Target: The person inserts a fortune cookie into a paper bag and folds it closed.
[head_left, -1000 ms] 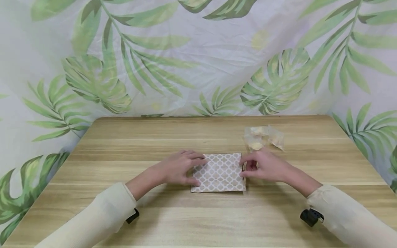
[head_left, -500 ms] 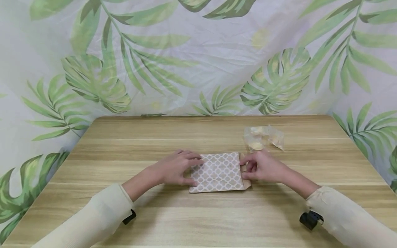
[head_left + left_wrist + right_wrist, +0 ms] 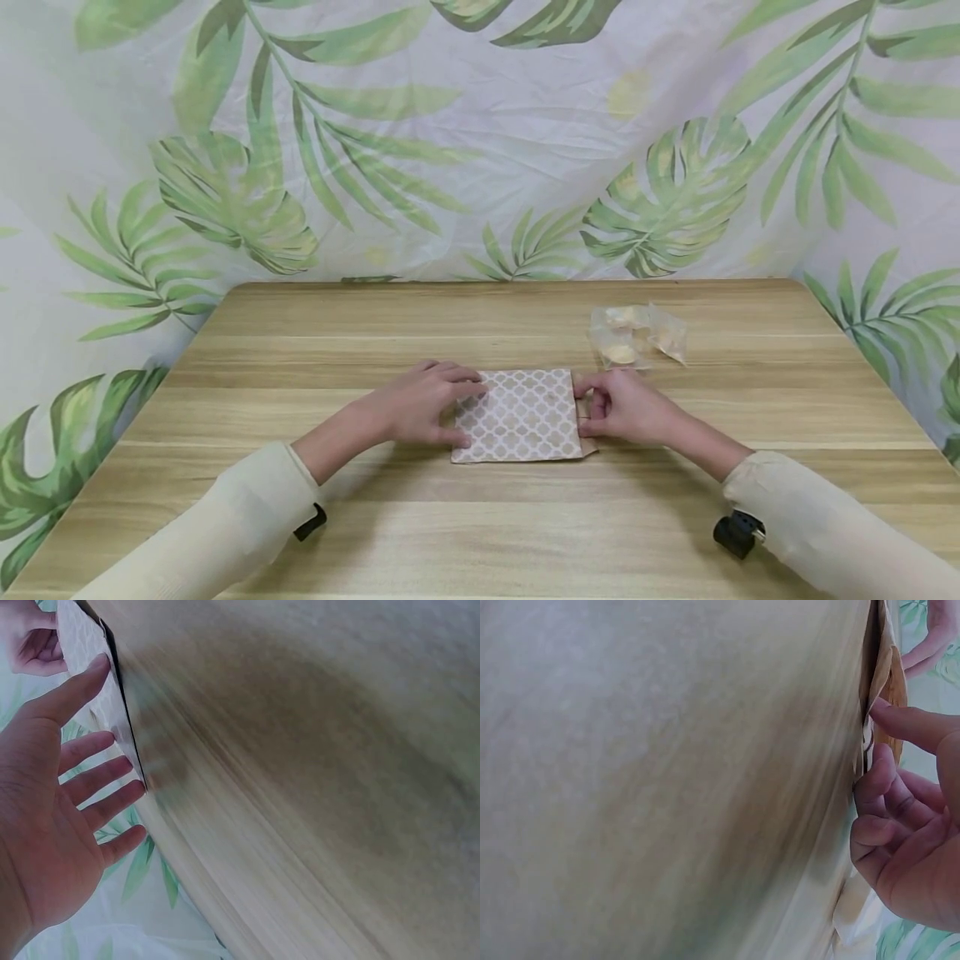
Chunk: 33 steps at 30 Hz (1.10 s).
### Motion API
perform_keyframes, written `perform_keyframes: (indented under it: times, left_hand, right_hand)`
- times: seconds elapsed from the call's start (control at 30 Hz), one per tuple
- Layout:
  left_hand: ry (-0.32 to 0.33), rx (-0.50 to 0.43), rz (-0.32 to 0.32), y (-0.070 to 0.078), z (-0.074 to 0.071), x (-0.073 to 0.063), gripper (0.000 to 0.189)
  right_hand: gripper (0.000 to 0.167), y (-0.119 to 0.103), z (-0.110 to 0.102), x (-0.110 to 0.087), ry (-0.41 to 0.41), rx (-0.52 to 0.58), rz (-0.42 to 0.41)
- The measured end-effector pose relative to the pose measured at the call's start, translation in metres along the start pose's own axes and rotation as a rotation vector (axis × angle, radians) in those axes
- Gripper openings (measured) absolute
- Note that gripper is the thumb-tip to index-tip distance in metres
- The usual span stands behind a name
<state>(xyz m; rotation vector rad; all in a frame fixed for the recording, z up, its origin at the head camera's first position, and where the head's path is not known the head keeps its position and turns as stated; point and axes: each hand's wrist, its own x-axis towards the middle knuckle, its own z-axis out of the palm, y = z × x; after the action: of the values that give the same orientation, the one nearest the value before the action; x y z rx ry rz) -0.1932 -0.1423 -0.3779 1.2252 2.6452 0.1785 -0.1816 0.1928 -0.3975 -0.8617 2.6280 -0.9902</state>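
A flat paper bag [image 3: 517, 417] with a white lattice print lies mid-table in the head view. Brown paper shows at its right end, where the edge stands slightly apart. My left hand [image 3: 420, 404] rests on the bag's left end, thumb near the front and fingers towards the back. Those fingers are spread and fairly straight in the left wrist view. With curled fingers, my right hand [image 3: 633, 406] grips the right end; the thumb and index fingertips are at the paper edge in the right wrist view. What lies under the bag is hidden.
Several small clear packets [image 3: 633, 333] with pale yellowish contents lie behind my right hand. The wooden table [image 3: 480, 533] reaches back to a leaf-print cloth [image 3: 517, 150]. A black wrist device [image 3: 738, 533] hangs beneath the right sleeve.
The bag and both hands have shifted a little to the left. More brown paper shows at the bag's right end than one second ago. The packets have stayed put.
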Motion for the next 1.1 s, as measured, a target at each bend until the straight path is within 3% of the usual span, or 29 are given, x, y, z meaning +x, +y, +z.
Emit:
perform_keyframes:
  times: [0.33,0.63,1.1]
  left_hand:
    - [0.032,-0.006,-0.008,0.001,0.001,0.002,0.079]
    - [0.079,0.01,-0.035,0.007,0.006,0.012,0.104]
    - [0.061,-0.082,-0.045,0.01,0.013,0.021,0.111]
  right_hand:
    - [0.041,-0.002,0.003,0.004,-0.002,0.004,0.003]
    - [0.046,-0.001,0.007,0.007,0.002,0.037,0.007]
    - [0.05,0.0,0.01,0.012,0.006,0.09,0.016]
